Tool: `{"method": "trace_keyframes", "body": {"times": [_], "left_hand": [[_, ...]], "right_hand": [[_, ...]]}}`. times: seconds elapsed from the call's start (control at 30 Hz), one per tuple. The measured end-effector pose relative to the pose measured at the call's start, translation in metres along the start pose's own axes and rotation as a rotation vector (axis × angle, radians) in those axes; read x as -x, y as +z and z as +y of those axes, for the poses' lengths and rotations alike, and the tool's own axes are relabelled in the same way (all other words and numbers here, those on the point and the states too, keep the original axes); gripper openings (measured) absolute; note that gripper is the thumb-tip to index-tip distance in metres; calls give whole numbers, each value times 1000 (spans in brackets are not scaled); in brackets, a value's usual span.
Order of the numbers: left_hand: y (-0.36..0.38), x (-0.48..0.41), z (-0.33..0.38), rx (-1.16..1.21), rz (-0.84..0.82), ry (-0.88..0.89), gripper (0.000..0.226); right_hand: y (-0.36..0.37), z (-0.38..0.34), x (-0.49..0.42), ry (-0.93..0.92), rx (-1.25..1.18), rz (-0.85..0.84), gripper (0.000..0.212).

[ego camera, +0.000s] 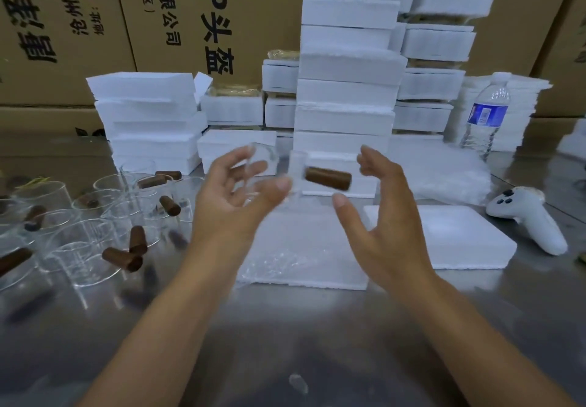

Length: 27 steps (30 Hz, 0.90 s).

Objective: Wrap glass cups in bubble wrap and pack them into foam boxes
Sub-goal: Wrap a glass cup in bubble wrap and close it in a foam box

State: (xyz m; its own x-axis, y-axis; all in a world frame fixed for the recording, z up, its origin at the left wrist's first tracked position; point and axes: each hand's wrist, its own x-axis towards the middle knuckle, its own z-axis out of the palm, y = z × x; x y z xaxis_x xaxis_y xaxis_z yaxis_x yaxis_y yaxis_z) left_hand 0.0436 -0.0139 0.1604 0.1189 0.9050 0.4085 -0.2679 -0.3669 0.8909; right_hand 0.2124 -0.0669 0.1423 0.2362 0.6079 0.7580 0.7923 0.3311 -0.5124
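Leftmost, loose cups with brown handles crowd the steel table, all unwrapped. The left hand is raised, fingers and thumb curled round the clear body of one glass cup, which is motion-blurred. Its brown handle points toward the right hand. That hand is spread and slack, close to the handle; contact cannot be told.

Below the hands a bubble wrap sheet lies on a foam slab, with a foam box just beside it.

Judged step: cup brought over the sheet, wrapping not yet begun. The next move likely calls for laying the cup on the sheet and rolling it with both hands, handle covered.

Writing: cartons behind carry sideways print; "有限公司", "头盔" and "(西区)" are legible. The water bottle has a blue label too small to read.
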Motion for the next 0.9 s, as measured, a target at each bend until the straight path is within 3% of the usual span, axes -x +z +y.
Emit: {"method": "trace_keyframes", "body": {"times": [0.27, 0.47, 0.67, 0.8, 0.9], "left_hand": [[8, 6, -14, -164, -124, 62, 58], [4, 1, -20, -346, -262, -72, 94], [-6, -5, -30, -777, -218, -76, 43], [-7, 0, -31, -914, -252, -41, 32], [-7, 1, -31, -1002, -271, -33, 37]], "right_hand": [[-1, 2, 3, -117, 199, -221, 15], [-3, 6, 0, -39, 282, -115, 14], [-10, 15, -4, 179, -10, 62, 14], [-10, 12, -5, 256, -181, 115, 14], [-8, 12, -5, 278, -221, 118, 11]]}}
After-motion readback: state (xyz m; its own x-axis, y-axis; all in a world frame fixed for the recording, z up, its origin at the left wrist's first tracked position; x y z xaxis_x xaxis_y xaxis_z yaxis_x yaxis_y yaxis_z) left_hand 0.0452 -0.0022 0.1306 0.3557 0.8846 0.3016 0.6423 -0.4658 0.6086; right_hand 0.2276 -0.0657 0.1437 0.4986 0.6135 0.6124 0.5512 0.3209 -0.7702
